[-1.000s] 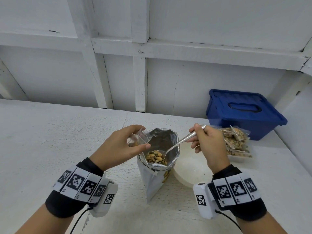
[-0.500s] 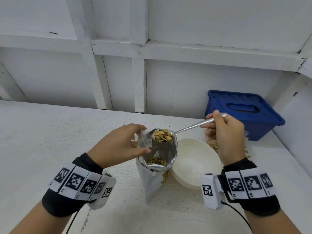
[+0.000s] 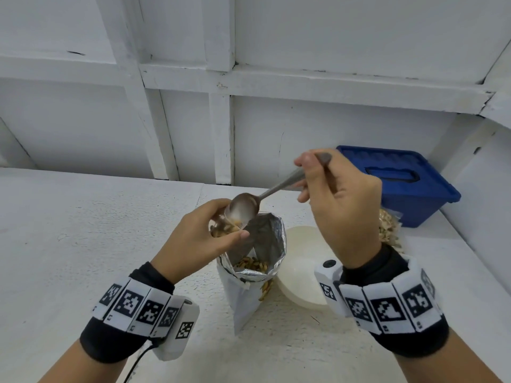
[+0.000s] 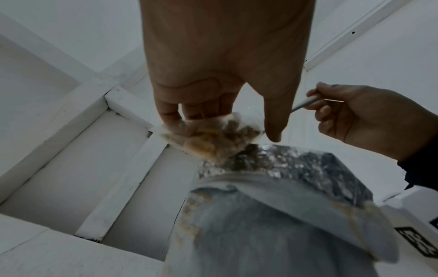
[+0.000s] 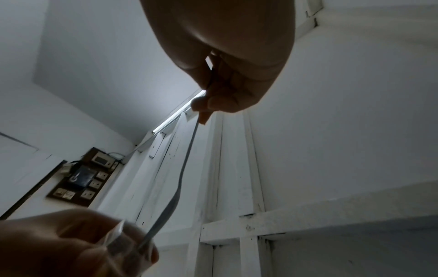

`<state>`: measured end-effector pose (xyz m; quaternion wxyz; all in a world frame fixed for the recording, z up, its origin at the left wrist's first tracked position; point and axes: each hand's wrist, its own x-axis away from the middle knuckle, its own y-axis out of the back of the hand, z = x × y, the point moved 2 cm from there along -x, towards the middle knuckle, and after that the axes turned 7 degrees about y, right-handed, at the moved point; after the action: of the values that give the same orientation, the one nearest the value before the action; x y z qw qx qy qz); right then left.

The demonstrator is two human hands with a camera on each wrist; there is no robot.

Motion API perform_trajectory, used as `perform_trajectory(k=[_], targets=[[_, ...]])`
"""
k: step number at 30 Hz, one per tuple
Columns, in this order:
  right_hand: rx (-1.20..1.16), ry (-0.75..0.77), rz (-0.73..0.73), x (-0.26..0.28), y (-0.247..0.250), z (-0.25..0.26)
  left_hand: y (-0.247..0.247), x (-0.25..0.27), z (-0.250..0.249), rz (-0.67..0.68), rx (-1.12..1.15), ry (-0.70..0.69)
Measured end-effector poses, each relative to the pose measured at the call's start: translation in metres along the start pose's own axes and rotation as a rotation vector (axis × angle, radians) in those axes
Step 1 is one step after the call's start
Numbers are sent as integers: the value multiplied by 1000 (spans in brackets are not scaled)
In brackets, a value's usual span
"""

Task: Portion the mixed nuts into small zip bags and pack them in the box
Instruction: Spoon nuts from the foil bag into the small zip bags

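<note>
Between the hands, above the foil pouch, the spoon runs with its long axis slanting from upper right down to lower left; bowl end low, handle end high. Spoon bowl tipped over the mouth of the zip bag, touching or just above it; cannot tell which.

Left hand: fingers and thumb curled, pinching the zip bag by its upper edge, mouth facing up toward the spoon. Left wrist view shows the bag hanging below the fingertips, partly filled with nuts, its lower corner just above the pouch rim.

Right hand: fingers closed round the spoon handle near its far end, thumb on top.

Pouch stands upright on the surface directly below the left hand, top open, nuts visible inside. White bowl sits just right of the pouch, under the right wrist. Filled bags lie beyond the right hand, in front of the blue box, lid on.
</note>
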<state>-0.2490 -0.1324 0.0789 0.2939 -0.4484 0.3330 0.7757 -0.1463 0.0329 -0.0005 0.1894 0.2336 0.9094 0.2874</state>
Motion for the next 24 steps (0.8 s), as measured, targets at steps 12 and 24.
perform_trajectory(k=[12, 24], targets=[[86, -132, 366, 54, -19, -38, 12, 5, 10, 113, 28, 95], [190, -206, 654, 75, -48, -48, 10, 3, 12, 138, -19, 94]])
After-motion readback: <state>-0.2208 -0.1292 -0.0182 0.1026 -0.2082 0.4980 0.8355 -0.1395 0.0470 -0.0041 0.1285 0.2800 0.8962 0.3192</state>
